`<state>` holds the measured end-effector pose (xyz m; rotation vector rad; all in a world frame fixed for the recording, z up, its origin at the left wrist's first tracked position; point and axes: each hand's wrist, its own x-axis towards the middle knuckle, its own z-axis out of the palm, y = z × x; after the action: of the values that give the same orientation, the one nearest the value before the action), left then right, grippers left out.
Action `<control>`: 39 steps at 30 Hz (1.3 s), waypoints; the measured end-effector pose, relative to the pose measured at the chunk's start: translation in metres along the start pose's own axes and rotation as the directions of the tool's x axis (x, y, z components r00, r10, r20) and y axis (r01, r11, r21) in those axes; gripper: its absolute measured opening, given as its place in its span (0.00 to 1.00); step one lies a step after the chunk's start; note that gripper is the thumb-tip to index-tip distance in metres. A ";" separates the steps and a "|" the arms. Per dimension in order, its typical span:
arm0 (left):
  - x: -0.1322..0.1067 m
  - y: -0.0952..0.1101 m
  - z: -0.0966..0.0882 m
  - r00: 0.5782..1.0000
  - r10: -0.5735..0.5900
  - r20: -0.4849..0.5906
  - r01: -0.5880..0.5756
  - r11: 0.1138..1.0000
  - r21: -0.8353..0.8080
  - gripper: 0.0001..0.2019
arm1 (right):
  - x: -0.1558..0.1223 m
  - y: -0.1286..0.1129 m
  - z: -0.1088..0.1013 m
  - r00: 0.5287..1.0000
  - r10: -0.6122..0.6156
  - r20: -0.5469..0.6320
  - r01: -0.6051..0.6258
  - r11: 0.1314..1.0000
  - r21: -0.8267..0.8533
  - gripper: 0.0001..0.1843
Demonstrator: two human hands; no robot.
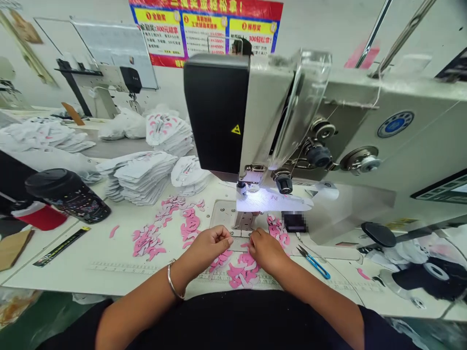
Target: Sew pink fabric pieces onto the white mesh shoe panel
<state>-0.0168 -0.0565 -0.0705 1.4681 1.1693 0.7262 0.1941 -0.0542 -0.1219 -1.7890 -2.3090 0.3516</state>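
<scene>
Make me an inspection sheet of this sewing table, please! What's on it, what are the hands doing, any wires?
Surface: white table with ruler markings near the front edge.
Job's things: pink pieces in loose piles; white piece lit under the sewing machine; white stacks behind, on the left.
Clutter: dark tumbler, blue snips.
Grip: left hand and right hand, fingers curled, before the white piece; cannot tell whether they hold anything.
Cables: thin pale cord near the snips.
Surroundings: wall poster, second machine at back left.
</scene>
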 end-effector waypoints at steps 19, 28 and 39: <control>-0.033 0.035 0.016 0.938 0.339 0.078 -0.341 0.853 0.395 0.05 | -0.044 -0.030 -0.052 0.789 -0.406 -0.462 0.551 0.800 0.237 0.05; -0.004 0.072 -0.015 0.988 0.075 -0.132 -0.119 0.923 -0.366 0.12 | -0.011 -0.009 -0.120 0.734 -0.445 -0.513 0.403 0.893 -0.197 0.15; 0.037 0.076 0.001 0.988 0.093 -0.126 -0.143 0.867 -0.476 0.12 | 0.005 -0.005 -0.099 0.797 -0.394 -0.458 0.349 0.919 -0.184 0.20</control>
<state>0.0176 -0.0182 -0.0036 1.0911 0.8854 1.1007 0.2176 -0.0440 -0.0258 -1.2134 -2.2406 -0.2510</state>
